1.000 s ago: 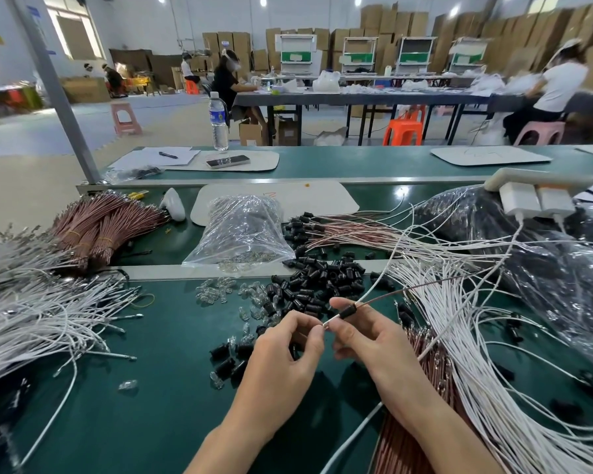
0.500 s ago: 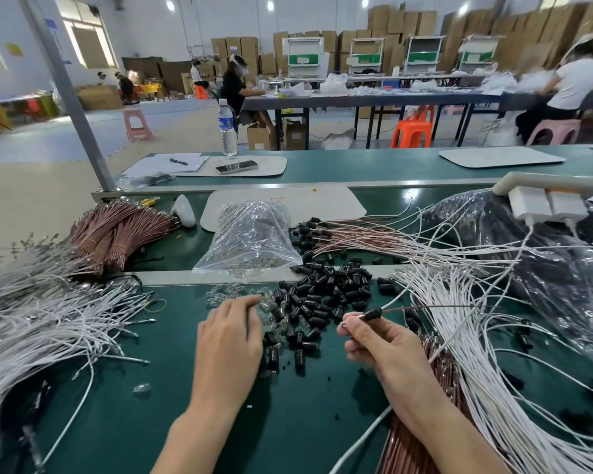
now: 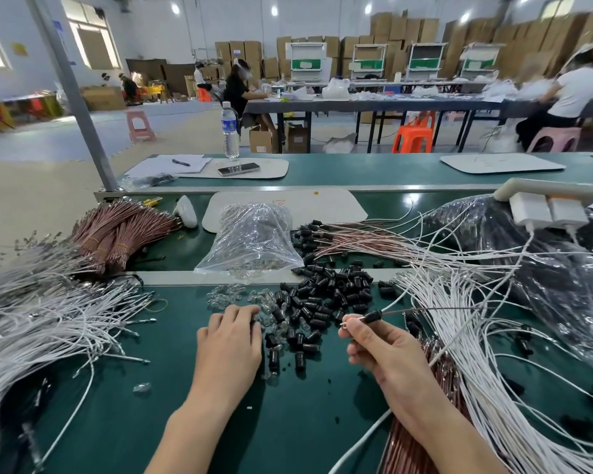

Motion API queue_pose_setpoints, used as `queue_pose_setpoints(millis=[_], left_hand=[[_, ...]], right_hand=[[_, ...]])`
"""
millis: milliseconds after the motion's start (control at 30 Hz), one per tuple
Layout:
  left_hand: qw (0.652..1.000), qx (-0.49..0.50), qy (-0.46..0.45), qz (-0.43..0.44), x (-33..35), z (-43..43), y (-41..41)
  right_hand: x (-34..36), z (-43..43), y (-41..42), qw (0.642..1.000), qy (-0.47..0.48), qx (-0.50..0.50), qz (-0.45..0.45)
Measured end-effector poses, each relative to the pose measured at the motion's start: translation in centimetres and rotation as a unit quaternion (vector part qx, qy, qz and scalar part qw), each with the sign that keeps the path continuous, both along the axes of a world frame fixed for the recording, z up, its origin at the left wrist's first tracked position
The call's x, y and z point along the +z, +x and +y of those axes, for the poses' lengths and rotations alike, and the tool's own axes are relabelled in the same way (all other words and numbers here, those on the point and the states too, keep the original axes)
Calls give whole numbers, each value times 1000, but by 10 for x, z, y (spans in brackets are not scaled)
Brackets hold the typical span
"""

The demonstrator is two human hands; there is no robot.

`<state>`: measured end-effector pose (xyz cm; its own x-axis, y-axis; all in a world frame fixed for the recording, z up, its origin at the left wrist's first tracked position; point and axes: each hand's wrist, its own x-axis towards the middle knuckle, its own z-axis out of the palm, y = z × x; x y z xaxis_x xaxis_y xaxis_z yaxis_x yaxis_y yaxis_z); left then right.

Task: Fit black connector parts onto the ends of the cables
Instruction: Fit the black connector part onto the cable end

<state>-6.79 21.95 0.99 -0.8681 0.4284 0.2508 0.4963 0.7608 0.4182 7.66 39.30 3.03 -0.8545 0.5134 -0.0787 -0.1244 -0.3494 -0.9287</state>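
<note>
Since a second ago, when both hands met at one cable end, my left hand [image 3: 230,347] has gone off to the parts heap; the right has kept its hold.

Table [image 3: 151,422]: green, covered as follows.
- White cables [image 3: 476,354] fan across the right side, with another mass at the far left.
- Brown bundles [image 3: 117,234] lie tied at the back left.
- Bag [image 3: 254,237], clear plastic, sits just behind the heap.
- Connectors [image 3: 326,295], black, are heaped loose mid-table, with clear parts [image 3: 226,295] at their left edge.

Left hand: palm down, fingers bent, tips among the clear parts at the heap's left edge. The tips hide what is under them, so I cannot tell whether they pinch anything.

Right hand [image 3: 387,354]: thumb and forefinger pinch a thin brown cable [image 3: 435,308] close to its end, with the other fingers curled below. One connector [image 3: 374,315] sits on that cable just right of my fingertips. The metal tip [image 3: 344,324] pokes out past them on the left. The cable runs off right over the white ones. The heap lies between my two hands and just beyond them.

Writing: red marks on the white mat [image 3: 322,206], not readable. Bottle [image 3: 230,131] has a blue label, its text too small to read.
</note>
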Motion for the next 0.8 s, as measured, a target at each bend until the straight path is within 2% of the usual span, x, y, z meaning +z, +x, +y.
queue_pose_setpoints(millis=[100, 333, 400, 467, 600, 800], left_hand=[[1000, 13, -22, 12, -1, 3, 2], [1000, 13, 2, 10, 0, 3, 6], [999, 0, 38, 27, 4, 3, 8], [992, -26, 113, 43, 8, 3, 11], [954, -128, 270, -16, 16, 12, 28], [932, -201, 295, -64, 7, 29, 50]], right_hand=[[0, 1, -1, 1000, -4, 1, -2], [-1, 3, -3, 1000, -20, -2, -3], [-1, 4, -3, 1000, -29, -1, -2], [0, 6, -4, 999, -39, -1, -4], [1, 5, -4, 998, -66, 0, -4], [1, 0, -8, 998, -67, -4, -9]])
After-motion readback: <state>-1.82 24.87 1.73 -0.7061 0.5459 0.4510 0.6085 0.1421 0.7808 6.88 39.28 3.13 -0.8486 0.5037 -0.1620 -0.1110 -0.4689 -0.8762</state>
